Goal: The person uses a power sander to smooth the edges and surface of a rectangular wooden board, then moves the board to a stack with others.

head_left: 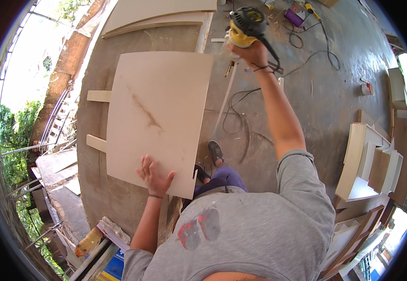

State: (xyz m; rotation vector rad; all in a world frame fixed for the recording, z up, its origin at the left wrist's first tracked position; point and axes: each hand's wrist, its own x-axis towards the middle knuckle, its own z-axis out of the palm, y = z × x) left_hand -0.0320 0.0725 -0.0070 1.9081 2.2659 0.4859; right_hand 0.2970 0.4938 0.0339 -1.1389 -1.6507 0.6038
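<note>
A pale rectangular board (159,119) lies flat across the brown surface (96,154), resting on two light wooden battens (98,96) whose ends stick out past its left edge. A brownish streak runs diagonally across the board's middle. The left hand (154,177) lies open on the board, fingers spread and palm down, at its near edge close to the near right corner — pressing flat rather than gripping.

The right hand (255,52) is stretched out well beyond the right edge of the surface, closed around a yellow and black power tool (245,25) held up in the air above the concrete floor (316,93). A black cord (271,51) runs down from the tool past the wrist, and more cable loops across the floor below. The tool is well apart from the board and touches nothing else.

At the far end of the surface lie larger pale panels (161,14) with curved edges. A thin wooden strip (224,100) lies on the floor beside the right edge of the surface. Farther right, stacked cabinet parts (367,164) stand on the floor — pale and brown panels leaning together. The person's shoe (215,151) shows on the floor just beside the board's near right corner.
</note>
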